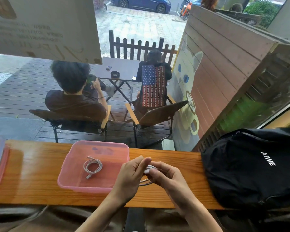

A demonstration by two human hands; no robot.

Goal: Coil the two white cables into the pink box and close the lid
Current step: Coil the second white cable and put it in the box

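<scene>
Hands: left hand (132, 171) and right hand (164, 176) both pinched second cable (150, 168), right of pink box (94, 186).
Handling: light, limp, springy; hold coil across loops.
First cable (92, 166): coiled inside box.

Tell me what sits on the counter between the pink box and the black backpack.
In the head view, both hands, left hand and right hand, holding the second white cable.

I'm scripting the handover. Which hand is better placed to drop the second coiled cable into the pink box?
Probably the left hand: it grips the second cable together with the right hand and sits right beside the pink box, at its near-right corner.
</scene>
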